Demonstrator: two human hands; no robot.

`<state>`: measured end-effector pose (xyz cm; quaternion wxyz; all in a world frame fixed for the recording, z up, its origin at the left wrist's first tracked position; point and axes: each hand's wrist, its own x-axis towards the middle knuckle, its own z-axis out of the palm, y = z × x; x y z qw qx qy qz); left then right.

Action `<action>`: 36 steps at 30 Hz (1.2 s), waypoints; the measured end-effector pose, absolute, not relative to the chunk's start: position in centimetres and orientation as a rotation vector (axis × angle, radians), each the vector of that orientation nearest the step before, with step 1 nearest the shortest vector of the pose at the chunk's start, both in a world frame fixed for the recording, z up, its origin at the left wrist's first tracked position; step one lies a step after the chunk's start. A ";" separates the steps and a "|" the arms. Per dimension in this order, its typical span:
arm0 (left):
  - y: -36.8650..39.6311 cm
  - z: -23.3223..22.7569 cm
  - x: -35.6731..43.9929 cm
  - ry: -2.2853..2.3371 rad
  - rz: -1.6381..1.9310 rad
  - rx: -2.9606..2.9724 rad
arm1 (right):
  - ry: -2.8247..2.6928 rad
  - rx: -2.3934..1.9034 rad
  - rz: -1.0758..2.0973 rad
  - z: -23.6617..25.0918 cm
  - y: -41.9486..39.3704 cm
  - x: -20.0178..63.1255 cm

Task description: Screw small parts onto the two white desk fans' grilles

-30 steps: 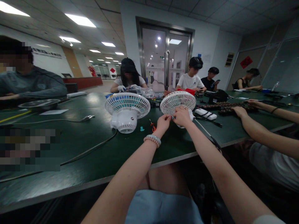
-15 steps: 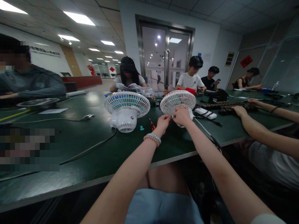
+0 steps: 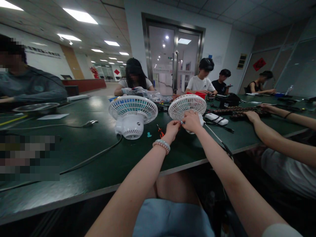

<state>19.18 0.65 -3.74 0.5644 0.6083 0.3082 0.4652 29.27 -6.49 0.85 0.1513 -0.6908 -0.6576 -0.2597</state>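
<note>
1. Since the earlier frame, the view has shifted slightly; the left hand (image 3: 172, 130) and right hand (image 3: 192, 122) have barely moved.
2. The left pinches narrowly on a small blue piece (image 3: 182, 122); the right curls against the white fan (image 3: 184, 106), grip impossible to tell.
3. That fan stands in from the table (image 3: 98, 171)'s near edge.
4. Likely step: working the piece at the fan's back; next calls for steady bracing.

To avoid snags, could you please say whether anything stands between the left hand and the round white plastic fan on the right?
Only the right hand, covering part of the fan, and a small blue piece at the left hand.
</note>
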 end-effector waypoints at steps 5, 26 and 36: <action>0.4 -3.7 19.2 0.778 1.115 1.468 | -1.895 -2.014 -0.730 1.1 -6.7 29.1; -0.6 -2.4 17.7 0.934 1.272 2.308 | -1.902 -1.984 -0.762 0.9 -6.5 29.4; -2.8 -1.0 15.1 1.067 1.088 2.764 | -1.896 -2.002 -0.757 0.8 -6.6 29.2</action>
